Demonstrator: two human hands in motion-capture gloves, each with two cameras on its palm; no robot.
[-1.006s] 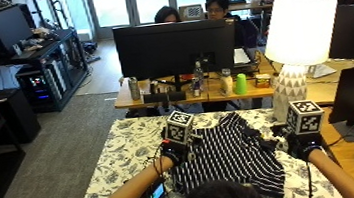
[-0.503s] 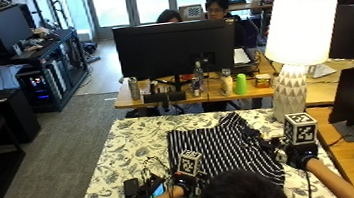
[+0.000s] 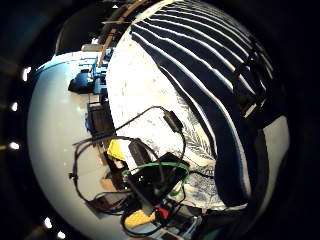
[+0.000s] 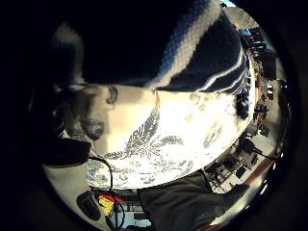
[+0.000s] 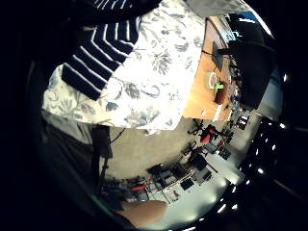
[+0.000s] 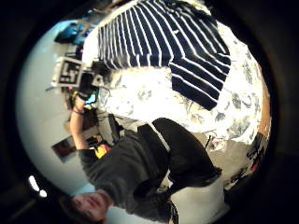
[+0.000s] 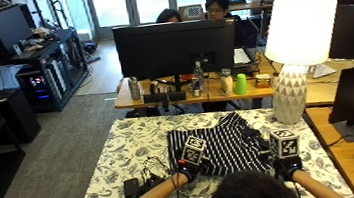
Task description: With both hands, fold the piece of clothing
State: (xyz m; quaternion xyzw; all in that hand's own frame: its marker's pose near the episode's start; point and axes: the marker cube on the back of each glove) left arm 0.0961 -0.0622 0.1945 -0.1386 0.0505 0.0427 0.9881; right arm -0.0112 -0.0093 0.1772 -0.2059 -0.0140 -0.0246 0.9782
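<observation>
Both hands sit at the near hem of the striped top [image 7: 219, 147], the left hand [image 7: 186, 169] at its left corner and the right hand [image 7: 285, 166] at its right corner. The left thumb-side palm view is filled with dark knit pressed close against the palm, so that hand appears to grasp the hem; whether the right hand's fingers are closed on cloth I cannot tell from here.

The top is navy with thin white stripes, spread flat between and beyond the two hands, its far part bunched into a dark lump. A sleeve [image 6: 198, 79] angles out on the right hand's side.

Under it lies a floral tablecloth [image 7: 122, 150]. Just outside the left hand, a black device with cables [image 7: 140, 185] rests on the cloth.
</observation>
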